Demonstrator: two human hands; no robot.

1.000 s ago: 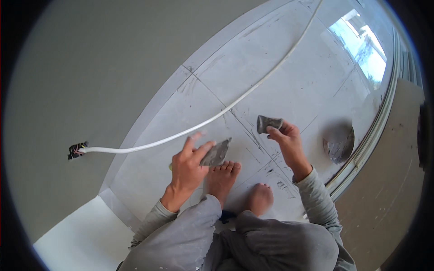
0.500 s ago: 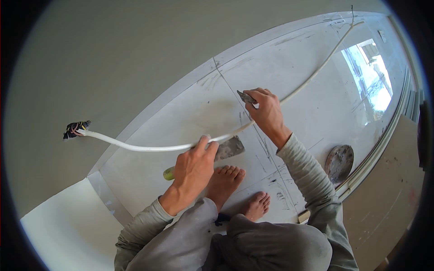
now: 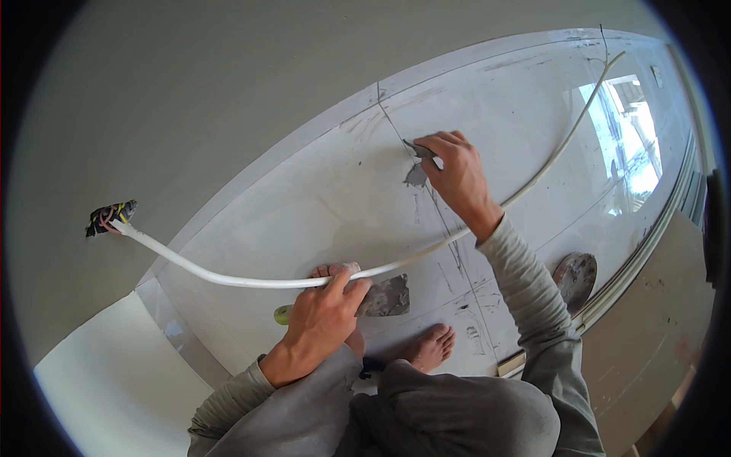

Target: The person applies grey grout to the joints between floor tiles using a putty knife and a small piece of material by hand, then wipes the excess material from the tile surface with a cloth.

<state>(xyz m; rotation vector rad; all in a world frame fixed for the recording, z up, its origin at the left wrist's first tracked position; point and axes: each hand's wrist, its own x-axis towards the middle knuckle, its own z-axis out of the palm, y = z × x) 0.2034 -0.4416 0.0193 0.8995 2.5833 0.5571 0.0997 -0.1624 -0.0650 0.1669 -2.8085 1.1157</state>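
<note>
My left hand is closed around a trowel with a green handle and a grey-smeared blade; its fingertips also touch the white cable crossing above the blade. My right hand grips a small grey, mortar-coated scraper at a joint in the white floor tiles, beside grey paste. The cable runs from a wall box with coloured wires across the floor.
A round, grey-crusted container sits right of my forearm. A grey wall borders the floor, and a white surface is at lower left. Long rails and a beige board lie right. My bare foot shows below.
My right hand has moved up and away from me onto the tile joint, where grey paste now shows. My left hand is now at the cable with the trowel. The view has shifted.
</note>
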